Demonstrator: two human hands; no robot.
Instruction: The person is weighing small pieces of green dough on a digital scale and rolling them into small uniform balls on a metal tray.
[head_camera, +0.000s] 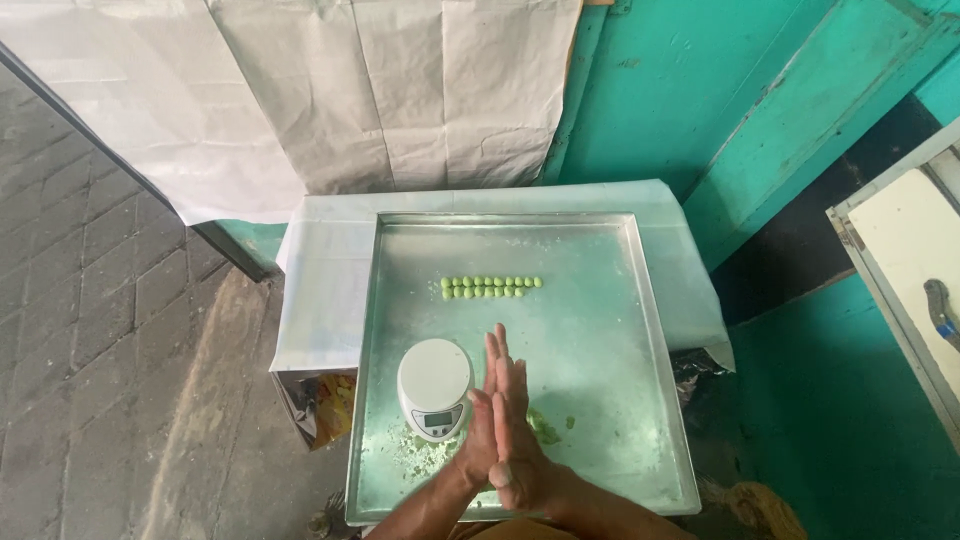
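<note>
Fingers of the left hand and right hand lie flat, palm to palm; whether anything sits between them, I cannot tell. Green dough bits lie at three o'clock, a white scale at nine. Little green balls sit at twelve on the metal tray.

Beyond my two hands, pressed palm to palm, I count one wide square metal tray, one round white kitchen scale just left of my fingers, and two rows of small green dough balls (roughly twenty; too small to count exactly).
</note>
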